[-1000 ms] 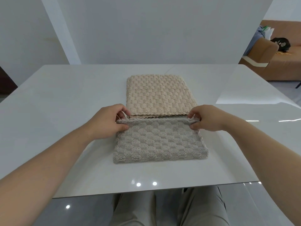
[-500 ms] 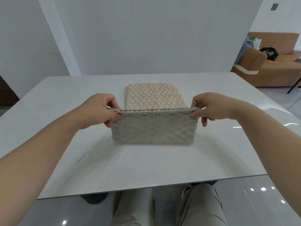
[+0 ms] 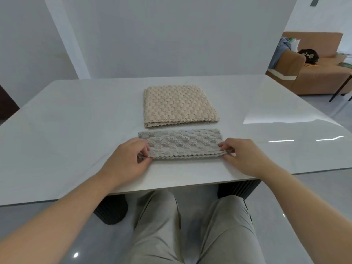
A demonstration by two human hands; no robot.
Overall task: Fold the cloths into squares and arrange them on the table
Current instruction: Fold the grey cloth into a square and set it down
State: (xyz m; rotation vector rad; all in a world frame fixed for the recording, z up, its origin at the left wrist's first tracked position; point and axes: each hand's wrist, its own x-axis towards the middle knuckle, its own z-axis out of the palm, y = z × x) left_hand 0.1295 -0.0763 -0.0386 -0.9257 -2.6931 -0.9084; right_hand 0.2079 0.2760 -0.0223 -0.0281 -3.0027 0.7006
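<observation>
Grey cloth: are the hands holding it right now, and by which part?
Yes. The left hand pinches the near left corner of the grey cloth and the right hand the near right corner, along its near edge on the table.

The left hand (image 3: 127, 160) and right hand (image 3: 242, 155) hide the grey cloth's (image 3: 182, 143) near corners.

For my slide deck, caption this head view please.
Both hands, left hand and right hand, pinch a grey cloth near a folded beige cloth.
</observation>
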